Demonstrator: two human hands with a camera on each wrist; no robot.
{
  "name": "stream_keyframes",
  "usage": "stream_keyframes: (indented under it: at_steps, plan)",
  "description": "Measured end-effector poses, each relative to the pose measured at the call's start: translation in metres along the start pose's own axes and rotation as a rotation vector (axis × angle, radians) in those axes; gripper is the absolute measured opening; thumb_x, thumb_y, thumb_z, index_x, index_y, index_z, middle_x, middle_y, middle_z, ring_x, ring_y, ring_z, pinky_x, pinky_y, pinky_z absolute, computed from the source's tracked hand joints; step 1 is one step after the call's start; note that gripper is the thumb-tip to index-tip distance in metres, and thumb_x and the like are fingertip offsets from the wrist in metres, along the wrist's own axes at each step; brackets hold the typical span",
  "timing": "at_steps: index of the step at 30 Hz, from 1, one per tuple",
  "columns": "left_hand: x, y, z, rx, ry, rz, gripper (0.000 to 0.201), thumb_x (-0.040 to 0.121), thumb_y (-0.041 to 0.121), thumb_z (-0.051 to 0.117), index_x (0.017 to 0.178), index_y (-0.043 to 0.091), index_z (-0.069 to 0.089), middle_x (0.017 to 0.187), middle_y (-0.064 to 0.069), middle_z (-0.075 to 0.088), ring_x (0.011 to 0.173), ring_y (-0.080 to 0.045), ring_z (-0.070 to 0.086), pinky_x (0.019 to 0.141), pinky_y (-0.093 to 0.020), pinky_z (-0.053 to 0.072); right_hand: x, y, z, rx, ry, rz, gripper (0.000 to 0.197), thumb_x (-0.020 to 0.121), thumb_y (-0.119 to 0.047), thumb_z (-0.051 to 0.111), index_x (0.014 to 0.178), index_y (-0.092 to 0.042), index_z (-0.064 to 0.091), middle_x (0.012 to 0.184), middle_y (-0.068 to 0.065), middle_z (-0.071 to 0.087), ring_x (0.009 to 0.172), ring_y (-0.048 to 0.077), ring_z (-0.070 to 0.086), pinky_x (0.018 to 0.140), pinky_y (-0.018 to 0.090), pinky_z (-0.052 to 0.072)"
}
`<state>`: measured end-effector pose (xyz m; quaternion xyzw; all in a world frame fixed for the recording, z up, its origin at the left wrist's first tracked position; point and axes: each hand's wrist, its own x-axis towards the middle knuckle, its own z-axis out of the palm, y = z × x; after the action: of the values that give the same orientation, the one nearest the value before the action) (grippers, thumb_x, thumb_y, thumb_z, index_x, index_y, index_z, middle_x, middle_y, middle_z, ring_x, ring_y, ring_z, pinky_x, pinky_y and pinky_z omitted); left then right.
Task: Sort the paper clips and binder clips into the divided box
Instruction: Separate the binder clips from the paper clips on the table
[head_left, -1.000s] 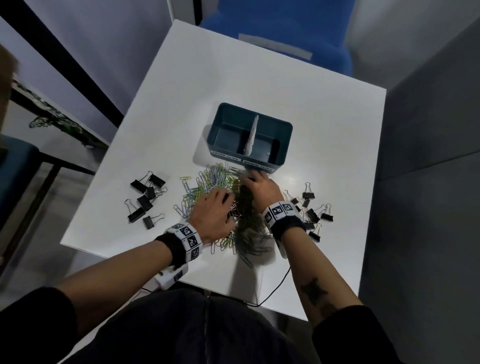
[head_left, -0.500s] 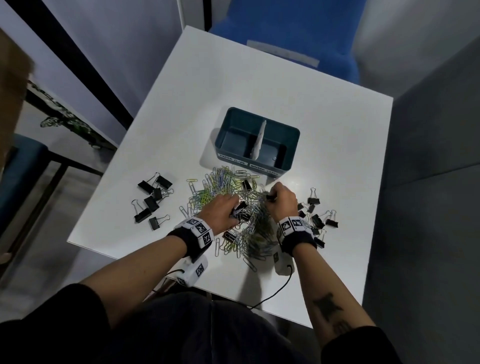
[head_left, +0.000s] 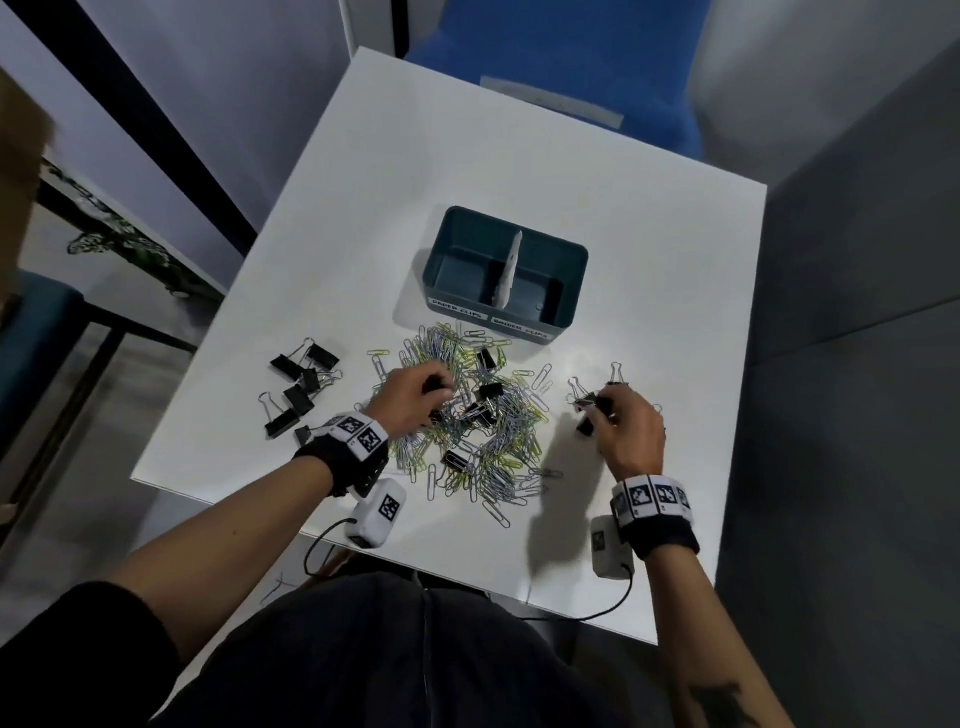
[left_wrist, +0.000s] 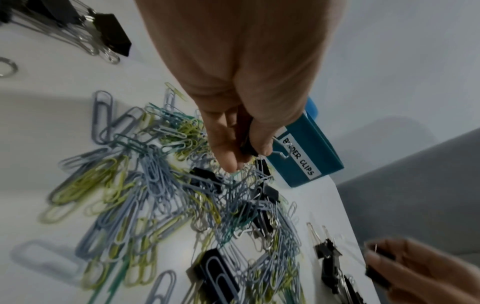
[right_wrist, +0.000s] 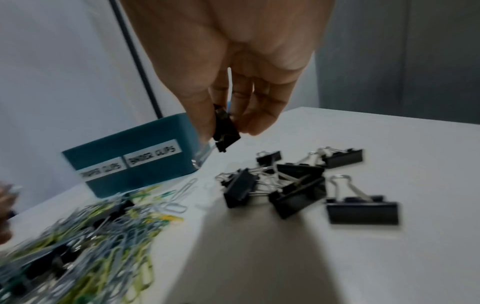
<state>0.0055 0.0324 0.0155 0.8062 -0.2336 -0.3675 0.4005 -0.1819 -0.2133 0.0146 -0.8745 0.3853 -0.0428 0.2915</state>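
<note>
The teal divided box (head_left: 569, 291) stands behind the heap, its front labelled PAPER CLIPS on the left and BINDER CLIPS on the right. In front of it lies a heap of coloured paper clips (head_left: 483, 436) with a few black binder clips mixed in. Over the heap's left part, my left hand (head_left: 436, 388) pinches a black binder clip (left_wrist: 248, 148) between thumb and finger. To the right of the heap, my right hand (head_left: 592, 410) pinches another black binder clip (right_wrist: 225, 131) just above a loose group of binder clips (right_wrist: 298, 185).
Several more binder clips (head_left: 297, 392) lie at the left of the white table (head_left: 519, 156). The table's near edge runs just below my wrists. A blue chair (head_left: 566, 57) stands behind the far edge, and a grey wall borders the right side.
My right hand has left the heap and moved right with a binder clip, to above the right-hand group. My left hand stays over the heap and now pinches a binder clip.
</note>
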Motion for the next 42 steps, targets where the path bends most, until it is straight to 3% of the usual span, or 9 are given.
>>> stream_keyframes:
  at_steps: [7,12,18,22,27,29,32,37,42]
  plan:
    - [-0.01,-0.014,-0.044,0.101,0.197,-0.037,0.016,0.091,0.014,0.063,0.106,0.015,0.066,0.094,-0.002,0.066,0.075,-0.015,0.062,0.059,-0.021,0.044,0.008,0.043,-0.007,0.006,-0.061,0.234,0.02,0.083,-0.021,0.071,0.103,-0.018,0.069,0.097,0.012,0.066,0.09,0.031,0.062,0.083,0.041,0.053]
    - [-0.013,-0.049,-0.088,0.264,0.405,-0.246,0.011,0.086,0.012,0.066,0.097,0.011,0.067,0.099,-0.01,0.07,0.095,-0.028,0.062,0.084,-0.032,0.047,0.011,0.042,-0.003,-0.076,-0.075,0.21,0.025,0.085,-0.025,0.07,0.108,-0.014,0.067,0.105,0.014,0.06,0.094,0.032,0.06,0.083,0.036,0.047]
    - [-0.009,-0.065,-0.1,0.405,0.278,-0.29,0.017,0.085,0.006,0.064,0.101,0.008,0.068,0.107,-0.015,0.066,0.102,-0.034,0.06,0.087,-0.036,0.046,0.001,0.009,0.013,-0.288,-0.079,-0.154,0.023,0.086,-0.013,0.063,0.108,-0.007,0.065,0.108,0.016,0.059,0.101,0.036,0.052,0.077,0.044,0.049]
    - [-0.011,-0.053,-0.09,0.601,0.314,-0.269,0.023,0.086,0.006,0.057,0.108,0.01,0.059,0.114,-0.015,0.049,0.093,-0.037,0.058,0.072,-0.041,0.045,-0.003,-0.036,0.039,-0.414,-0.114,-0.406,0.026,0.078,-0.01,0.073,0.103,-0.009,0.066,0.101,0.012,0.065,0.091,0.028,0.057,0.076,0.039,0.052]
    - [-0.002,-0.021,-0.052,0.764,0.237,0.026,0.031,0.087,0.008,0.057,0.118,0.01,0.054,0.116,-0.01,0.051,0.086,-0.02,0.053,0.058,-0.03,0.049,-0.008,-0.072,0.069,-0.399,-0.263,-0.457,0.045,0.077,-0.006,0.072,0.119,-0.015,0.059,0.114,0.011,0.061,0.099,0.025,0.057,0.082,0.036,0.054]
    - [0.008,-0.01,-0.034,0.778,0.133,0.152,0.03,0.088,0.008,0.056,0.117,0.011,0.053,0.115,-0.009,0.053,0.085,-0.016,0.05,0.059,-0.025,0.045,-0.008,-0.081,0.075,-0.386,-0.345,-0.496,0.059,0.077,-0.005,0.07,0.131,-0.017,0.049,0.128,0.013,0.054,0.109,0.028,0.053,0.088,0.04,0.052]
    - [0.025,0.005,-0.008,0.817,0.025,0.287,0.03,0.087,0.006,0.055,0.116,0.01,0.052,0.118,-0.009,0.051,0.096,-0.021,0.051,0.069,-0.034,0.054,-0.006,-0.086,0.079,-0.427,-0.431,-0.549,0.056,0.079,-0.017,0.071,0.13,-0.018,0.049,0.132,0.012,0.049,0.113,0.032,0.048,0.09,0.045,0.05]
    - [0.056,0.022,0.023,0.917,-0.114,0.376,0.051,0.083,0.012,0.064,0.131,0.016,0.048,0.134,-0.009,0.047,0.12,-0.028,0.044,0.092,-0.044,0.049,-0.008,-0.084,0.085,-0.356,-0.343,-0.481,0.04,0.071,-0.01,0.077,0.108,-0.01,0.063,0.109,0.016,0.056,0.096,0.035,0.053,0.069,0.046,0.054]
    - [0.069,0.019,0.037,0.993,-0.171,0.315,0.059,0.08,0.007,0.064,0.134,0.019,0.042,0.14,-0.011,0.039,0.126,-0.034,0.039,0.091,-0.047,0.049,-0.014,-0.081,0.087,-0.246,-0.317,-0.345,0.049,0.07,-0.015,0.08,0.112,-0.009,0.055,0.111,0.013,0.049,0.092,0.027,0.05,0.064,0.038,0.052]
